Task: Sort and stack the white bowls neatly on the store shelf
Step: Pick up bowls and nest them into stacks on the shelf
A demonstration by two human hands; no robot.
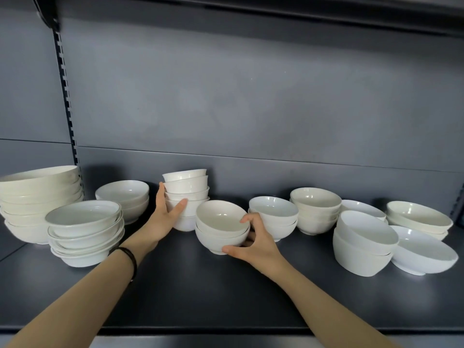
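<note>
We judge the sorting about half done: our left hand (164, 212) grasps the tall leaning stack of small white ceramic bowls (187, 197), our right hand (253, 243) grasps the short stack of rounded white bowls (221, 226), and tilted glossy white bowls (391, 244) at right still need stacking.

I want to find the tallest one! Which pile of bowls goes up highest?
The narrow pile of small bowls held by the left hand. It leans a little, and its top rim stands above the rims of the piles around it.

no readable text, labels or numbers anywhere
</note>
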